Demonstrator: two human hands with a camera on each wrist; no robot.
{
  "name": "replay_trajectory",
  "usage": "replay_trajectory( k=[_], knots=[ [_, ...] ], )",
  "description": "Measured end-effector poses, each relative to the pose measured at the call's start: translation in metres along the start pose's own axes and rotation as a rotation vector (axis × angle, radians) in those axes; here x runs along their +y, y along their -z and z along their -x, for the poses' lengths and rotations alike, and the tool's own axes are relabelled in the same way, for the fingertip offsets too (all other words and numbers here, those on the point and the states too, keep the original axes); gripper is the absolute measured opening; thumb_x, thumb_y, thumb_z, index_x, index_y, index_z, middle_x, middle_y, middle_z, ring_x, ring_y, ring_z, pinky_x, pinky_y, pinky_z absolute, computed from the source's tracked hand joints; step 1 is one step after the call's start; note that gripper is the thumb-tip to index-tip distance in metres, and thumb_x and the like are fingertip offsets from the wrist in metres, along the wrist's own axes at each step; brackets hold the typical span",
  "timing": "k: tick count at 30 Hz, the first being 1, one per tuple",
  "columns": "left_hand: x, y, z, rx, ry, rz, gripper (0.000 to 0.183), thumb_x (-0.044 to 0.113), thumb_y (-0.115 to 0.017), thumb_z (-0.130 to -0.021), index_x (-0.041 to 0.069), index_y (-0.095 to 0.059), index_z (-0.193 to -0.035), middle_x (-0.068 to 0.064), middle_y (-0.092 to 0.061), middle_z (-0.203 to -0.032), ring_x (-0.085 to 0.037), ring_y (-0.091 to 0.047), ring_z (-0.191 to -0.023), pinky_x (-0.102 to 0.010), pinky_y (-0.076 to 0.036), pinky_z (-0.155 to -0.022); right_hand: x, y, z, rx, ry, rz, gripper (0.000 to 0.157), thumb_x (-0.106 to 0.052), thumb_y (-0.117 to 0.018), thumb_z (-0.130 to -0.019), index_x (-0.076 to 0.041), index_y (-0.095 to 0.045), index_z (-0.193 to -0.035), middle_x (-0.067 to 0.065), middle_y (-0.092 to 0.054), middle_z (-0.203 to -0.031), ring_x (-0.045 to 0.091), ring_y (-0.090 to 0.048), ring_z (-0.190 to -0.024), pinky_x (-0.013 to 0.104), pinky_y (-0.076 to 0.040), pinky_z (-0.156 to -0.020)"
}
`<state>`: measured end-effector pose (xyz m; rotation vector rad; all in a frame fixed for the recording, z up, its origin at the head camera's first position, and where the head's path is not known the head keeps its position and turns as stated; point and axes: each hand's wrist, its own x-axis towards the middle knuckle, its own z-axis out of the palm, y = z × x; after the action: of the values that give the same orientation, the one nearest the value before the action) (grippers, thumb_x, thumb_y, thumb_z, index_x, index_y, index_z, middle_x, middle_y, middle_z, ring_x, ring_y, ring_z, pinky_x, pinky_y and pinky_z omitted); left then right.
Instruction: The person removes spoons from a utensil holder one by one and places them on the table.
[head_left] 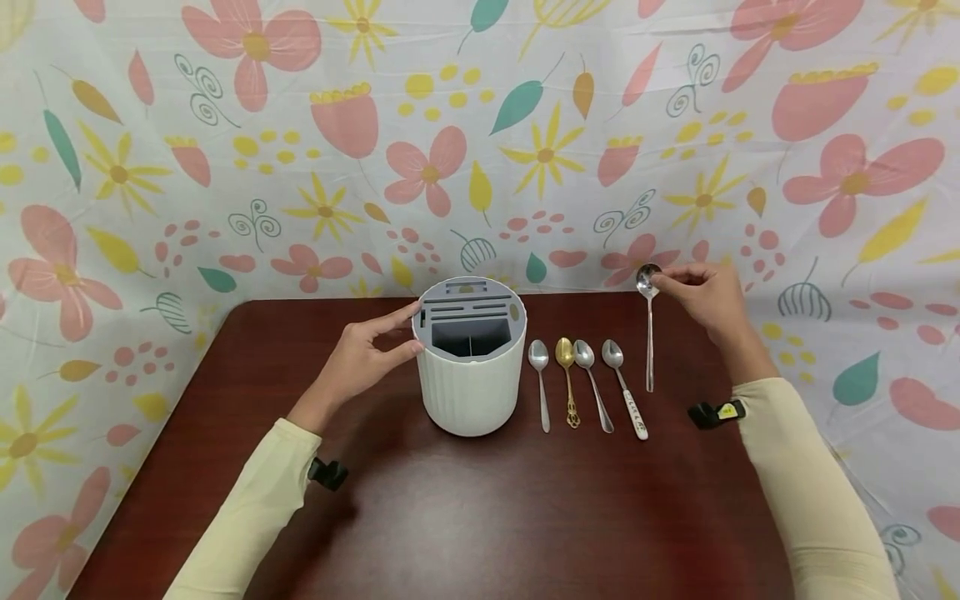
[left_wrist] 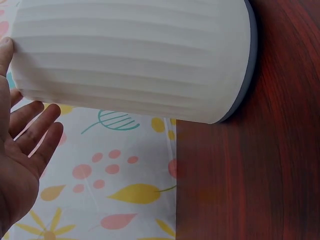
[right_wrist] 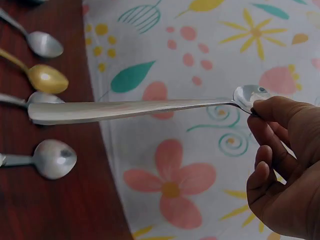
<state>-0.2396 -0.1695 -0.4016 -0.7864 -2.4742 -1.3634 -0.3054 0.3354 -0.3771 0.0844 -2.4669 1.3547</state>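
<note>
A white ribbed utensil holder (head_left: 471,392) with a grey slotted top stands upright on the table. My left hand (head_left: 362,354) touches its left side near the rim, thumb in front and index finger farther back; in the left wrist view the other fingers are extended. My right hand (head_left: 708,300) pinches a silver spoon (right_wrist: 150,109) by its bowl, the long handle hanging down. Left of it lie a silver spoon (head_left: 538,357), a gold spoon (head_left: 565,354) with an ornate handle, another silver spoon (head_left: 584,356), and a spoon with a white patterned handle (head_left: 635,417).
The dark reddish table (head_left: 480,517) reaches back to a floral cloth (head_left: 540,125). The laid spoons form a row just right of the holder, bowls toward the back. Each wrist wears a small black camera.
</note>
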Motion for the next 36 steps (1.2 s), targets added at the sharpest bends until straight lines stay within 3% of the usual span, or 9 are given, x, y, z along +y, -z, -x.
replay_trajectory(
  k=[3, 9, 17, 25, 31, 36],
  knots=[
    [0.0, 0.0, 0.0, -0.003, -0.003, 0.001, 0.057, 0.042, -0.07, -0.085, 0.035, -0.052, -0.138, 0.019, -0.058, -0.128, -0.017, -0.061, -0.108, -0.031, -0.051, -0.083, 0.009, 0.001, 0.003, -0.013, -0.015, 0.03, 0.039, -0.037, -0.077, -0.08, -0.003, -0.075, -0.098, -0.02, -0.067, -0.08, 0.006, -0.058, -0.076, 0.016, -0.044, -0.062],
    [-0.001, 0.001, 0.0, -0.009, 0.005, -0.005, 0.057, 0.043, -0.07, -0.085, 0.036, -0.051, -0.138, 0.018, -0.058, -0.128, -0.01, -0.06, -0.108, -0.03, -0.052, -0.084, 0.029, 0.004, 0.008, -0.017, -0.022, 0.019, 0.037, -0.032, -0.078, -0.08, 0.001, -0.073, -0.097, -0.02, -0.067, -0.076, 0.005, -0.058, -0.07, 0.016, -0.044, -0.058],
    [-0.001, 0.001, 0.0, -0.008, 0.01, 0.003, 0.056, 0.039, -0.071, -0.085, 0.036, -0.051, -0.138, 0.012, -0.059, -0.129, -0.009, -0.06, -0.107, -0.041, -0.052, -0.086, 0.057, 0.007, 0.015, 0.0, -0.034, 0.054, 0.037, -0.033, -0.077, -0.081, -0.001, -0.074, -0.099, -0.019, -0.068, -0.082, 0.002, -0.058, -0.073, 0.016, -0.045, -0.058],
    [-0.001, 0.001, -0.001, -0.005, -0.016, 0.004, 0.057, 0.039, -0.071, -0.085, 0.035, -0.051, -0.138, 0.015, -0.06, -0.126, -0.006, -0.061, -0.105, -0.028, -0.052, -0.082, 0.07, 0.007, 0.023, 0.007, -0.073, 0.1, 0.039, -0.04, -0.077, -0.079, -0.005, -0.075, -0.098, -0.023, -0.066, -0.079, 0.007, -0.053, -0.073, 0.018, -0.042, -0.059],
    [-0.002, 0.0, -0.001, 0.005, -0.017, 0.015, 0.056, 0.041, -0.071, -0.085, 0.034, -0.053, -0.137, 0.019, -0.061, -0.123, -0.001, -0.061, -0.104, -0.027, -0.052, -0.081, 0.078, 0.006, 0.026, -0.014, -0.089, 0.158, 0.043, -0.047, -0.074, -0.079, -0.009, -0.075, -0.1, -0.021, -0.064, -0.083, 0.012, -0.046, -0.071, 0.023, -0.039, -0.058],
    [-0.002, 0.0, -0.001, 0.003, -0.025, 0.013, 0.056, 0.04, -0.071, -0.085, 0.034, -0.052, -0.138, 0.016, -0.062, -0.123, -0.012, -0.062, -0.105, -0.029, -0.052, -0.083, 0.087, 0.004, 0.027, -0.011, -0.052, 0.171, 0.04, -0.043, -0.075, -0.08, -0.008, -0.075, -0.099, -0.011, -0.063, -0.085, 0.008, -0.049, -0.067, 0.021, -0.041, -0.054]
  ],
)
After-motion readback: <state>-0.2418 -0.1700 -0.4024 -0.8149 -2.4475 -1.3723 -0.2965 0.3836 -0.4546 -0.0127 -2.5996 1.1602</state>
